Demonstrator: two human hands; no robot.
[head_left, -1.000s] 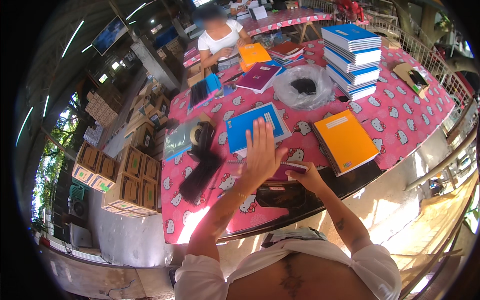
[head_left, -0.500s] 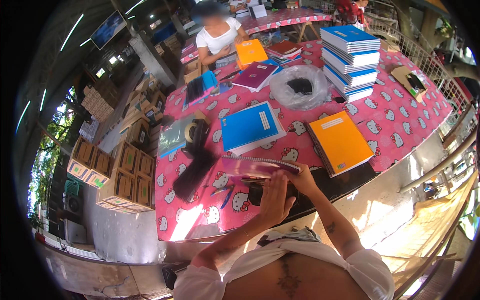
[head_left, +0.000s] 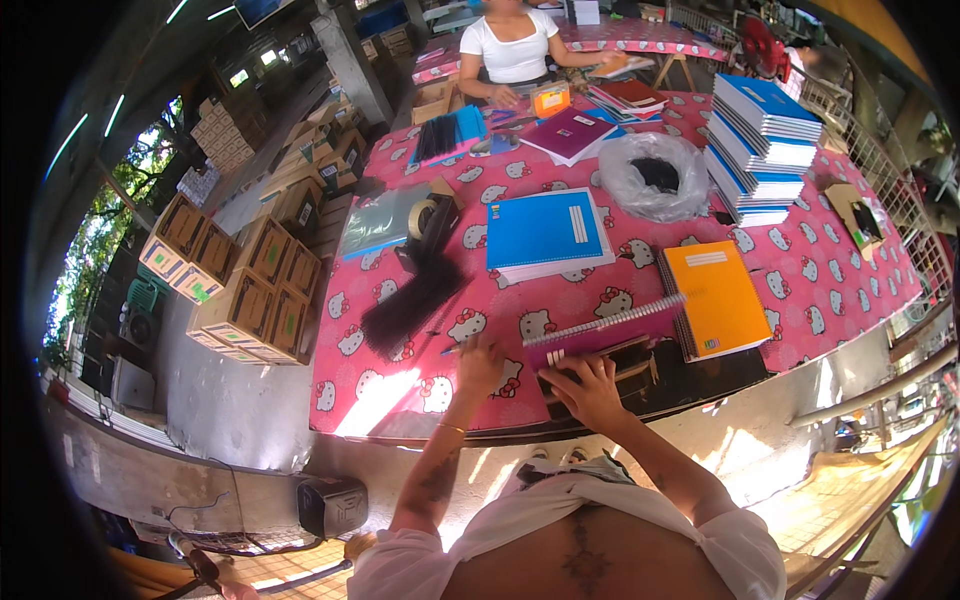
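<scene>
A purple spiral notebook [head_left: 610,332] stands tilted near the table's front edge, its coil uppermost. My right hand [head_left: 590,392] grips it at the lower left, fingers bent over its near side. To the left, my left hand [head_left: 481,366] is lowered to the table with its fingers drawn together. A thin blue pen-like thing [head_left: 452,349] pokes out beside those fingertips; what they hold is mostly hidden. Just beyond lies a bundle of black coil strands [head_left: 415,305]. A small wooden block or stand [head_left: 634,372] sits behind my right hand on the dark table edge.
A blue notebook stack [head_left: 545,232] and an orange notebook [head_left: 715,295] lie ahead. Farther off are a clear plastic bag [head_left: 640,195], a tall notebook pile [head_left: 765,150], a tape dispenser [head_left: 432,228] and a purple notebook [head_left: 568,135]. Across the table a person [head_left: 510,50] sits. Cartons [head_left: 262,295] stand left.
My left hand has left the purple notebook and moved left, down to the table. The notebook has tipped more upright in my right hand. The person opposite has put the orange item down.
</scene>
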